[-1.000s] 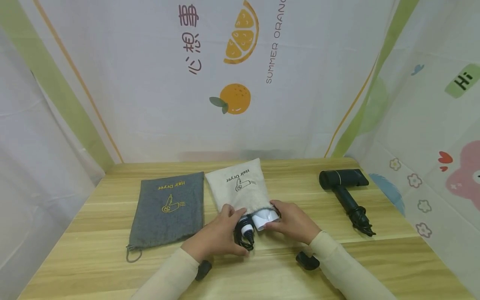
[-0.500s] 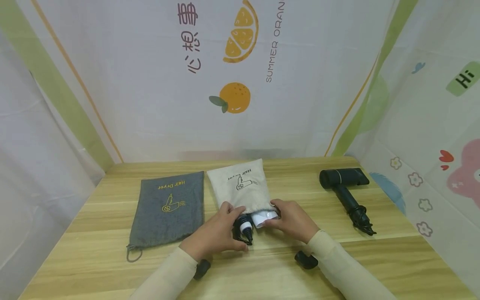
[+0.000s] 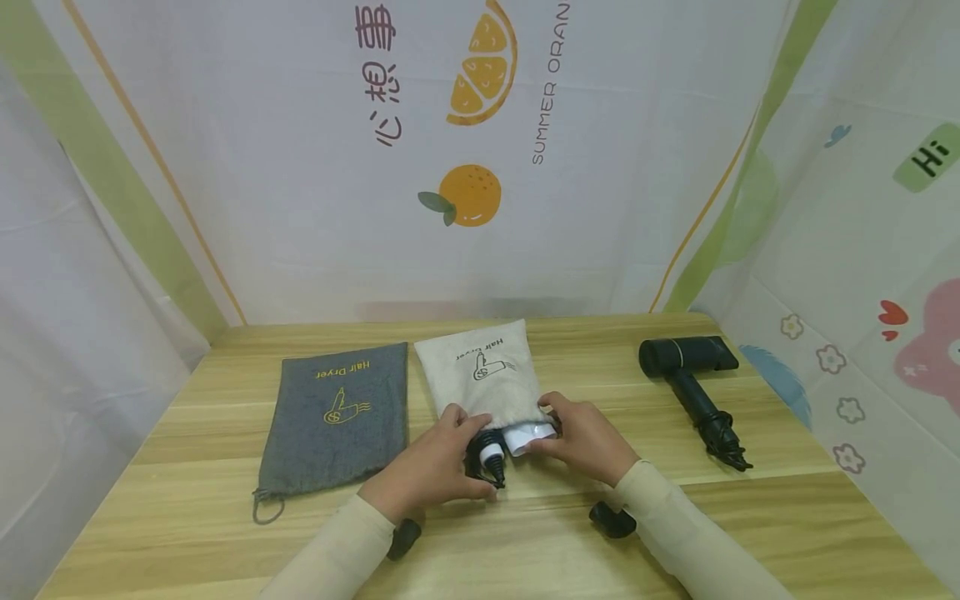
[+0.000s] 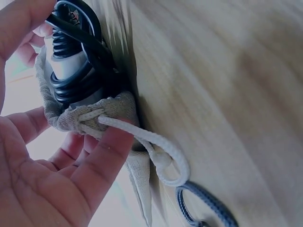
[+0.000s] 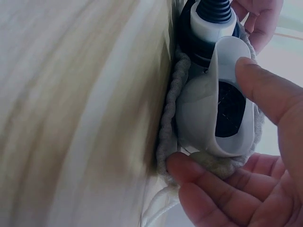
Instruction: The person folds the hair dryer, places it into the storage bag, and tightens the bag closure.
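A cream drawstring bag [image 3: 480, 375] printed "Hair Dryer" lies mid-table, its mouth toward me. Out of the mouth stick a white hair dryer's flared end [image 5: 196, 111] and its bundled black cord [image 4: 75, 90]; the rest of the dryer is hidden inside. My left hand [image 3: 433, 467] holds the left side of the mouth, one finger over the rim by the white drawstring [image 4: 147, 135] and the thumb near the cord. On the right side, my right hand [image 3: 588, 437] grips the rim with its fingers, its thumb on the white dryer end.
A grey drawstring bag [image 3: 341, 417] with yellow print lies flat to the left. At the right lies a black hair dryer [image 3: 697, 400] with its cord wound on the handle. Small black pieces [image 3: 612, 519] show at both wrists. Printed cloth [image 3: 322, 233] surrounds the wooden table.
The white dryer and its cord have slid a little deeper into the cream bag, so less sticks out. Both hands keep nearly the same place at the mouth.
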The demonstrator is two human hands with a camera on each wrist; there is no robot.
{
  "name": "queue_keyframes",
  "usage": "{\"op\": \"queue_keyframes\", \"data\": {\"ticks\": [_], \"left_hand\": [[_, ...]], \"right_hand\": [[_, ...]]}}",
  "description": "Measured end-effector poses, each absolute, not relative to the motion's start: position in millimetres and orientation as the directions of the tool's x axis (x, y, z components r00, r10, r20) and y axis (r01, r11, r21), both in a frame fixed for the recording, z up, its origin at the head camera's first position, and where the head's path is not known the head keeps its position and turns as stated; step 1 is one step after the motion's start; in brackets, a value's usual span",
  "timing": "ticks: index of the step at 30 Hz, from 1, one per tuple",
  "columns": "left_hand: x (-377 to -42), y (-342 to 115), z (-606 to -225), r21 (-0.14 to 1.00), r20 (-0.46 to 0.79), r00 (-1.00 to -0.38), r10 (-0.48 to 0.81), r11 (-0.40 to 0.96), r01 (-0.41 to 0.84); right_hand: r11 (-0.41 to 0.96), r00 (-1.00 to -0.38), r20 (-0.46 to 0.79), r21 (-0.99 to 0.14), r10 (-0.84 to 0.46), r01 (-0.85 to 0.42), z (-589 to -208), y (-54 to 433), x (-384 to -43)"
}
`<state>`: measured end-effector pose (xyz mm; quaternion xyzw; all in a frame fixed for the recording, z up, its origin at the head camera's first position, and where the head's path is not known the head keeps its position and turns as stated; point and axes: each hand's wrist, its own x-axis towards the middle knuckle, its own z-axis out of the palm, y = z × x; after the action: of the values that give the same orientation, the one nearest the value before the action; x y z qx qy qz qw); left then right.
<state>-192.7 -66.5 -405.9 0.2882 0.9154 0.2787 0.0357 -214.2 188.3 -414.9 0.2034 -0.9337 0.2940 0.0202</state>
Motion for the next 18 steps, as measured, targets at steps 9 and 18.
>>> {"op": "queue_keyframes", "data": {"ticks": [9, 18], "left_hand": [[-194.0, -67.1, -406.9, 0.522, 0.119, -0.825, 0.552, 0.673, 0.525], [-193.0, -66.7, -403.1, 0.507, 0.125, -0.829, 0.545, 0.683, 0.526]], "right_hand": [[0.759, -0.922, 0.175, -0.526, -0.347, -0.385, -414.8, 188.0, -212.3], [0.789, -0.919, 0.207, -0.472, -0.334, -0.393, -414.6, 186.1, -211.1]]}}
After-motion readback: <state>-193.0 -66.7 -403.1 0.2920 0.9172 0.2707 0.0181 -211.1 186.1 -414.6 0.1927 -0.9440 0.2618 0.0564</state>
